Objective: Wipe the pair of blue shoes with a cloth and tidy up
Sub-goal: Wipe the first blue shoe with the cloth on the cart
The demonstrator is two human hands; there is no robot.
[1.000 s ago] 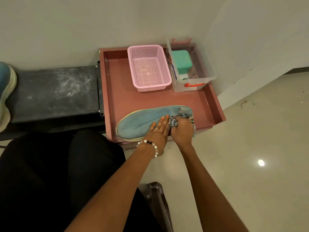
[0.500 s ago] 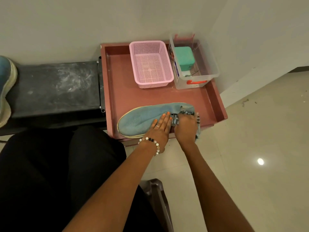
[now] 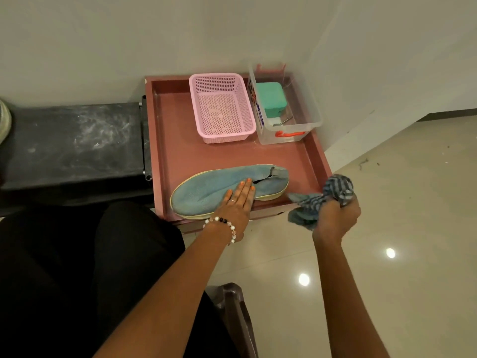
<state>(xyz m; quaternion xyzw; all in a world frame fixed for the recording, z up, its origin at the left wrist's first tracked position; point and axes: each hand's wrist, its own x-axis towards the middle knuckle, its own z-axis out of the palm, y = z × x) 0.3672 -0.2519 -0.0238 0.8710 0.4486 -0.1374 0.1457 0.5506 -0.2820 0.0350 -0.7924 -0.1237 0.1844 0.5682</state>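
Note:
A blue shoe with a pale sole lies on its side along the front of the pink tray, toe to the left. My left hand presses flat on the shoe's middle, fingers together. My right hand is closed around a bunched blue striped cloth, held in the air just past the tray's front right corner, apart from the shoe. The sole edge of a second shoe shows at the far left on the black bench.
A pink mesh basket and a clear box holding a green block stand at the tray's back. A black bench adjoins the tray's left. My dark-clothed lap fills the lower left. Glossy floor tiles lie right.
My right hand has lifted the cloth off the shoe's heel and swung it right, beyond the tray's corner. My left hand stays pressed on the shoe.

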